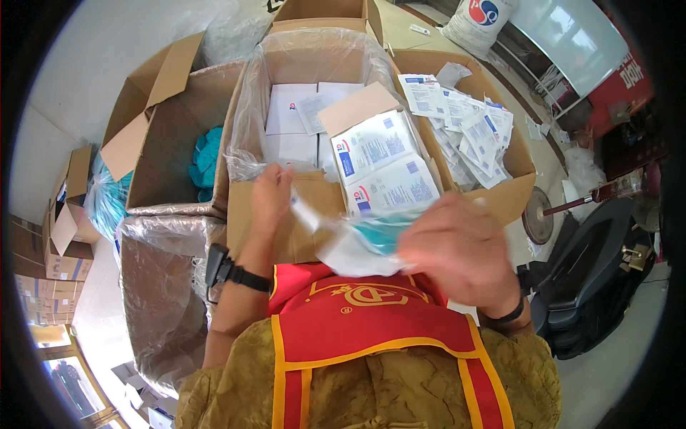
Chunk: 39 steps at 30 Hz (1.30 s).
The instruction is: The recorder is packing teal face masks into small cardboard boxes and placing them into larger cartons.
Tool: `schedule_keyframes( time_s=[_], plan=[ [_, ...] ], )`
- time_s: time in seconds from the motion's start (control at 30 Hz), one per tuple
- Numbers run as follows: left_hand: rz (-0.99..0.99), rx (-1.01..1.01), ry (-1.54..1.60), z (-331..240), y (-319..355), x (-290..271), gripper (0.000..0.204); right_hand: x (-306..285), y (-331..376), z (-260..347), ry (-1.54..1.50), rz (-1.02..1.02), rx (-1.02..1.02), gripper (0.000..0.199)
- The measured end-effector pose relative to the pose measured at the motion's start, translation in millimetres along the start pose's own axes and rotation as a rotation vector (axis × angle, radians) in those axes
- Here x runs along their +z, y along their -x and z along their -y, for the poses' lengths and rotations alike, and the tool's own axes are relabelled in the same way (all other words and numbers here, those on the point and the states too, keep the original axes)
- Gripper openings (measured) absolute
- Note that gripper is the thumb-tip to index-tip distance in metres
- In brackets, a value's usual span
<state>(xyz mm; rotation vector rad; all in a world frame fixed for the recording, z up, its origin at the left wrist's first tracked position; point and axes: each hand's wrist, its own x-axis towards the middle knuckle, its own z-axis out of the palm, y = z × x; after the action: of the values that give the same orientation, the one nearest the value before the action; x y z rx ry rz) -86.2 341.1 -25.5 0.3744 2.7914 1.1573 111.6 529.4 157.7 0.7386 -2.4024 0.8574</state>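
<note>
Unwrapping looks half done: left hand (270, 199) holds a white strip (306, 214), right hand (457, 247) grips a green bundle (375, 232), more packets (375, 146) wait.

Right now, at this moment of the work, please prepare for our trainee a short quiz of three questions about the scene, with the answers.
1. Which of the person's hands is nearer to the teal item just above the apron?
2. True or false: loose white packets lie in the open right-hand carton.
3. Fill in: the open carton with the teal bundle inside stands to the ____ of the carton holding white boxes.

Key: 1. The right hand. 2. True. 3. Left.
</note>
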Motion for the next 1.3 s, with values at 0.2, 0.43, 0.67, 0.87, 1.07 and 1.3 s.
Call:
schedule_keyframes(
  time_s=[0.2, 0.43, 0.67, 0.87, 1.07, 1.3],
  plan=[
    [0.378, 0.240, 0.742, -64, 51, -22, 0.012, 12, 4, -40, 0.252, 0.048, 0.230, 0.005],
    [1.036, -0.040, 0.881, -90, 87, -38, 0.015, 40, 12, -43, 0.335, 0.159, 0.171, 0.011],
    [0.907, 0.052, 0.973, -84, 100, -16, 0.022, 44, 22, -37, 0.160, 0.146, 0.242, 0.009],
    [0.663, 0.193, 0.693, -83, 105, -15, 0.027, 54, 26, -34, -0.037, 0.114, 0.320, 0.005],
    [0.428, 0.231, 0.535, -86, 110, -12, 0.030, 65, 27, -33, 0.045, 0.166, 0.264, 0.008],
    [0.422, 0.192, 0.497, -83, 109, -19, 0.017, 55, 19, -33, 0.100, 0.204, 0.251, 0.010]
  ],
)
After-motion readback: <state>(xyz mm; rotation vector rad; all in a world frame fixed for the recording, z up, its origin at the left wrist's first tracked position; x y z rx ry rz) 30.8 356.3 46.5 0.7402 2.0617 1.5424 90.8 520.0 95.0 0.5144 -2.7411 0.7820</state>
